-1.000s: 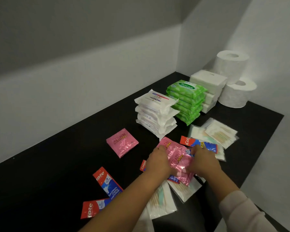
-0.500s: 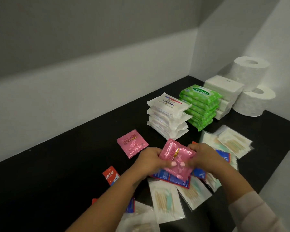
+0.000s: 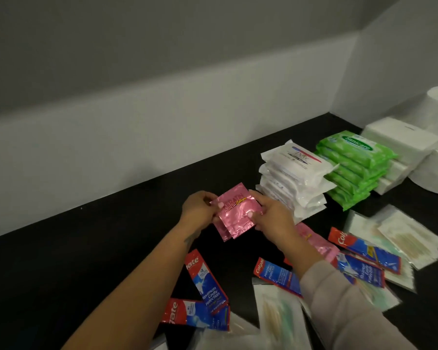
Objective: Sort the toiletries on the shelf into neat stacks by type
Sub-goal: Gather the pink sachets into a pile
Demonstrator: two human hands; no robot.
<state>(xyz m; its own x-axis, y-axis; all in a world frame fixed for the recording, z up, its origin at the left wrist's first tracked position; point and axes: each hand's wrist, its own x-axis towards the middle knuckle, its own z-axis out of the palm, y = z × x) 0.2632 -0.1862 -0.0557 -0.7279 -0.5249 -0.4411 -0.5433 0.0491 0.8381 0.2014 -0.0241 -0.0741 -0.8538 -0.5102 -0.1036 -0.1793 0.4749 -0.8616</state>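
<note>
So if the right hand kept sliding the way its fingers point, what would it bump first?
Its fingers point left, so the right hand would probably meet the left hand gripping the far edge of the shiny pink foil sachets; depth is unclear.

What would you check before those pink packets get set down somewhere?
1. Both hands hold the pink sachets: ok, left hand and right hand pinch opposite sides.
2. Held sachets squared up: not ok, a lower one sticks out askew.
3. All pink ones gathered: not ok, another pink sachet lies beside the right wrist.
4. Bare shelf to the left for a new stack: ok.
5. Neighbouring white stack steady: ok, though the right hand is close to it.
6. How many sachets are held: cannot tell.
</note>
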